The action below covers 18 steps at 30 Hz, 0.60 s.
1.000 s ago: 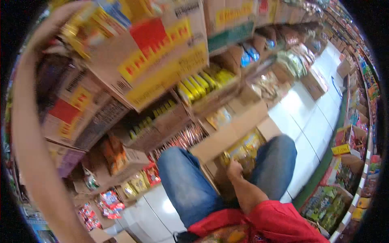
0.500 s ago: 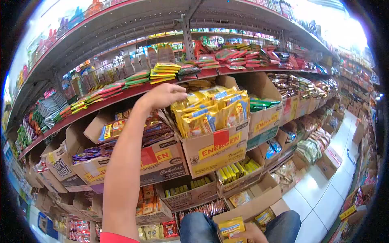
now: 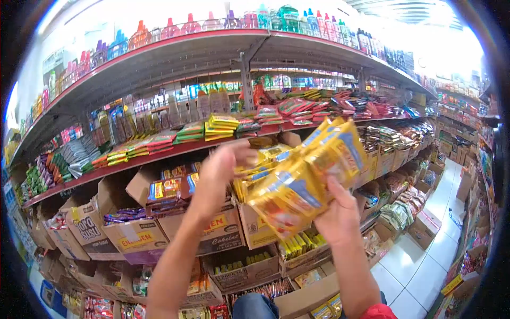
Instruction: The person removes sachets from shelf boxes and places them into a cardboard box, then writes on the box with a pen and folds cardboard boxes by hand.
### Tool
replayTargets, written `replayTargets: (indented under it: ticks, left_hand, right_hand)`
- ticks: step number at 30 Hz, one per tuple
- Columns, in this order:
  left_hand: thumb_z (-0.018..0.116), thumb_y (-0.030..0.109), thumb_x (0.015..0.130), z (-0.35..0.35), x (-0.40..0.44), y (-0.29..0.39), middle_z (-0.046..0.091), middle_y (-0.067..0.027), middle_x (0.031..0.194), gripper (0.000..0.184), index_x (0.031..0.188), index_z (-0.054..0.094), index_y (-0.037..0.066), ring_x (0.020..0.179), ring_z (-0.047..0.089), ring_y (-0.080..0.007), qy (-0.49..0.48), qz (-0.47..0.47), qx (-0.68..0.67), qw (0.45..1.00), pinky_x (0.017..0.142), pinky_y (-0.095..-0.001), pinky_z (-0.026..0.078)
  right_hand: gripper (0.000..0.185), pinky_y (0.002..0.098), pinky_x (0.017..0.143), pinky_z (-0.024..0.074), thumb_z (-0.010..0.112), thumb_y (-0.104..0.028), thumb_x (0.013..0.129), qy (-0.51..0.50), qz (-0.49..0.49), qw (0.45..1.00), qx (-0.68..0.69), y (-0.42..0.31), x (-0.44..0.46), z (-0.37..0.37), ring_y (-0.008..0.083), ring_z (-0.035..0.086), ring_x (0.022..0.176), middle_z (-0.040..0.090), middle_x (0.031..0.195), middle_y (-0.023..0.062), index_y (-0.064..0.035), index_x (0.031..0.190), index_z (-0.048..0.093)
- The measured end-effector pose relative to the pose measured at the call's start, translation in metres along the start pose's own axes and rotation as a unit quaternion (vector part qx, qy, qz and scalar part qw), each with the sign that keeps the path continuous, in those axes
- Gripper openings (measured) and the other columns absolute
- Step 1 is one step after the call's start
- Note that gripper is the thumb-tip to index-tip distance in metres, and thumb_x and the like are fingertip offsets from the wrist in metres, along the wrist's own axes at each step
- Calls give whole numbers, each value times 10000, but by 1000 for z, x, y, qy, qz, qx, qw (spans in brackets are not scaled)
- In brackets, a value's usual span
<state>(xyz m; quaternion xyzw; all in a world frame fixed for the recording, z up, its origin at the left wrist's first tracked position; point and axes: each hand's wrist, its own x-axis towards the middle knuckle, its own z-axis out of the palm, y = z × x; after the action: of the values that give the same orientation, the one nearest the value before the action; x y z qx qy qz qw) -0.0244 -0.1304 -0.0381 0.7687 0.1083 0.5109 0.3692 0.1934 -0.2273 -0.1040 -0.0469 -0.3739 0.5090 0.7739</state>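
From the head camera, the only view I have, I see my right hand (image 3: 340,212) pinching a bundle of yellow sachets (image 3: 289,204) by its near edge, thumb laid over the top and fingers hidden beneath. The packs splay beyond the hand in two wings, one to its left and one above it. I'd judge that they are limp, and that a single grip at the middle keeps both wings together while leaving their far ends loose.

My left hand (image 3: 223,167) is spread, its fingers blurred and reaching towards the yellow packs in the carton (image 3: 255,226) just beyond; I can't tell whether they touch. That carton stands open at the top among others like it, probably so packs can be reached from above. Beside the left hand, further left, is a carton of brown packs (image 3: 164,189); above it lies a yellow stack (image 3: 220,126) on the shelf. Below the right hand, an open box (image 3: 311,292) sits by my knee (image 3: 255,305).

Half a second ago, the right hand was low by that open box, with yellow packs in it. Now it is raised, the bundle covers much of the carton, and the view shows the bottles (image 3: 191,24) up top.
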Motion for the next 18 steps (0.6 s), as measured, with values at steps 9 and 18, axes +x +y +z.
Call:
replayTargets:
  ticks: [9, 18]
  left_hand:
    - [749, 319, 846, 47, -66, 18, 601, -208, 1253, 706, 1359, 453, -65, 1172, 571, -226, -42, -53, 303, 951, 1005, -354, 439]
    - [739, 231, 856, 50, -69, 15, 615, -137, 1256, 585, 1317, 510, -49, 1126, 593, -185, -84, -159, -79, 981, 994, -342, 460]
  right_hand:
    - [421, 414, 878, 554, 708, -234, 900, 55, -16, 998, 37, 45, -8, 12, 221, 660, 1017, 650, 1149, 77, -82, 1252, 536]
    - [718, 311, 924, 497, 865, -51, 647, -123, 172, 924, -317, 13, -17, 4, 168, 638, 1014, 668, 1108, 61, -9, 1276, 521]
